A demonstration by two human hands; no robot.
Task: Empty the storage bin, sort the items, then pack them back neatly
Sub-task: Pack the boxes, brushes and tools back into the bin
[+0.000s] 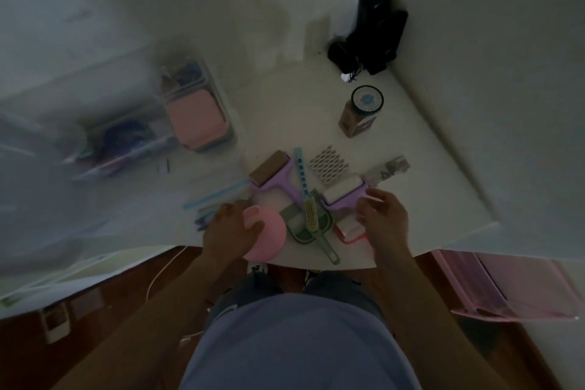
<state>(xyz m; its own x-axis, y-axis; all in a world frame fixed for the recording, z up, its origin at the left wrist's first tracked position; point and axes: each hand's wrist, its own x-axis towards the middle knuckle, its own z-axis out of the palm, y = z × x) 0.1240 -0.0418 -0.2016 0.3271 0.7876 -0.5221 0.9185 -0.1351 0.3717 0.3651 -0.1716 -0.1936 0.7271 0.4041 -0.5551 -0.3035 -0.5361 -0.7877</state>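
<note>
Gripping the pink round lid (266, 239) at the tabletop (427, 187) near edge with the left hand (226, 231), right hand (381, 215) loosely open, touching the purple roller (340, 196), handle toward five o'clock

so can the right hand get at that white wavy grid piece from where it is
Probably yes: the white wavy grid piece lies uncovered just beyond the right hand, with only the low purple roller between them to reach over.
</note>
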